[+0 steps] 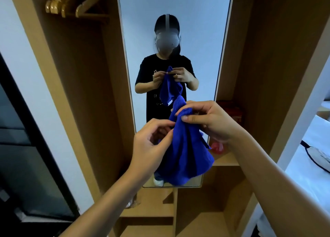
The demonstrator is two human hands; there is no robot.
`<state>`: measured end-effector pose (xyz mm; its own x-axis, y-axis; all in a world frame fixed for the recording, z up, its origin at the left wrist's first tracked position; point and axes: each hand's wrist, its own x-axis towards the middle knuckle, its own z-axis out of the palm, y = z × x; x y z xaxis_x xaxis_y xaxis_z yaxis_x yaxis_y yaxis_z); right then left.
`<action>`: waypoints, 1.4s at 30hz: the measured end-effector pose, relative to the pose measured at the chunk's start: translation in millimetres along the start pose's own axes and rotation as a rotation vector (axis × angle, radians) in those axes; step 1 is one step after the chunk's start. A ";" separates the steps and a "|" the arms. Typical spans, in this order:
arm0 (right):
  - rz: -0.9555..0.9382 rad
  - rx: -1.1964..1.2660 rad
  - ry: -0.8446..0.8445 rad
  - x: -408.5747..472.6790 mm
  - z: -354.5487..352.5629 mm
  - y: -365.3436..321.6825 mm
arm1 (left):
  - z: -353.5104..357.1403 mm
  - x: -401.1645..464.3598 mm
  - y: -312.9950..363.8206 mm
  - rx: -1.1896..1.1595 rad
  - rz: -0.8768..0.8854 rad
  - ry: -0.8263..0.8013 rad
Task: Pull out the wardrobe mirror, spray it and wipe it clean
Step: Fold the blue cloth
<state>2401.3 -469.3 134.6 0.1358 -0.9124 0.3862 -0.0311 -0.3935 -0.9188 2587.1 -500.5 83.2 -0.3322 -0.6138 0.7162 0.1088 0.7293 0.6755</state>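
Observation:
The tall narrow wardrobe mirror (196, 31) stands pulled out between two wooden compartments and faces me. It reflects a person in a black T-shirt holding the cloth. A blue cloth (185, 152) hangs in front of the mirror's lower half. My right hand (209, 120) pinches the cloth's top corner. My left hand (151, 143) grips the cloth's left edge a little lower. No spray bottle is plainly visible.
Wooden hangers (64, 6) hang at the upper left of the wardrobe. A red box (232, 111) sits on the right shelf, with a pink object (217, 147) below it. A white bed (314, 151) is at the right, a dark panel (21, 147) at the left.

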 end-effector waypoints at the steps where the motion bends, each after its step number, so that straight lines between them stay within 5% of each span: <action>1: -0.014 -0.003 0.030 1.4 0.4 3.4 | 1.1 1.0 0.9 -0.003 -0.010 -0.013; 5: -0.051 0.029 0.125 4.3 0.3 12.5 | 6.2 3.6 -0.5 -0.042 -0.176 -0.106; 15: -0.028 -0.123 0.162 -3.0 -12.3 19.3 | -2.3 14.4 -20.1 0.514 -0.412 -0.726; 21: 0.069 -0.335 0.249 -10.5 -24.3 28.1 | -25.5 26.7 -23.5 1.189 -0.198 -0.596; 25: 0.075 -0.439 0.293 -7.8 -26.2 34.8 | -36.1 34.0 -26.3 1.409 -0.001 -0.519; 29: 0.085 -0.399 0.372 -4.4 -26.6 39.1 | -44.8 34.9 -32.4 1.373 0.282 -0.474; 32: 0.071 -0.396 0.413 0.1 -28.3 40.0 | -51.5 34.5 -38.1 1.190 0.464 -0.636; 37: 0.085 -0.474 0.407 5.4 -29.6 49.6 | -31.6 22.0 -34.9 0.799 0.366 -0.779; 42: 0.128 -0.452 0.381 0.1 -32.4 56.4 | -26.1 24.5 -34.3 0.744 0.039 -0.868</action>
<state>2367.4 -495.3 85.4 -0.2588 -0.8990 0.3534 -0.4532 -0.2101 -0.8663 2599.7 -548.5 82.2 -0.9074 -0.3816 0.1759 -0.3523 0.9191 0.1768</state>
